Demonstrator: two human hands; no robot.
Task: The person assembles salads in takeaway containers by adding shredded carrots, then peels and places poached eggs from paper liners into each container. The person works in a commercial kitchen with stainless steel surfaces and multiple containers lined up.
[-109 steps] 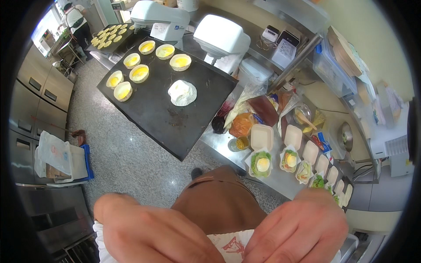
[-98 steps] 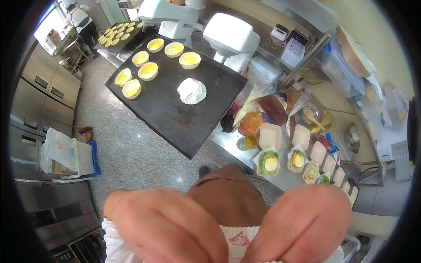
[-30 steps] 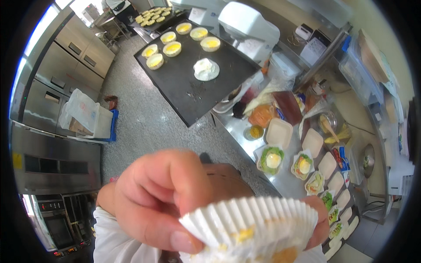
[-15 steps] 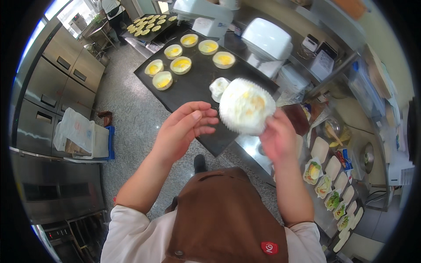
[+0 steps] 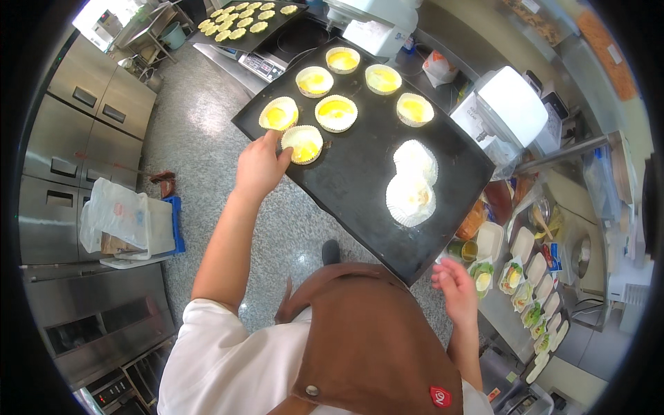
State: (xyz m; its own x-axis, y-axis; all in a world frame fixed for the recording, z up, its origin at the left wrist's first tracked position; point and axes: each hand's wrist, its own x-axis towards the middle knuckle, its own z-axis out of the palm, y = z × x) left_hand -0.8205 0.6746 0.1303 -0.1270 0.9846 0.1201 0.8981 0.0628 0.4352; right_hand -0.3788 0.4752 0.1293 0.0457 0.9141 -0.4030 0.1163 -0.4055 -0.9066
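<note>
My left hand [image 5: 261, 166] is at the left edge of a black baking tray [image 5: 360, 166]. Its fingertips meet the near side of one paper baking cup [image 5: 279, 113] with yellow egg inside, and the thumb lies against the rim of a neighbouring egg-filled cup [image 5: 302, 144]; finger and thumb look apart. By the tray's near right corner my right hand [image 5: 454, 283] hangs with loosely curled, separated fingers and nothing visible in them. Two flattened white paper cups [image 5: 411, 199] lie overlapping on the tray's right half. Several more egg-filled cups [image 5: 336, 113] stand toward the far side.
A second tray of yellow pieces [image 5: 243, 21] sits at the far left, beside a hob. White appliances [image 5: 503, 111] line the back. On the right counter are boxes with salad and egg [image 5: 512, 275]. A plastic bin [image 5: 159, 227] stands on the floor at left.
The stained paper cup has left my right hand and lies on the tray beside the other flattened one. My left hand has moved up and left to the egg cups; my right has withdrawn downward.
</note>
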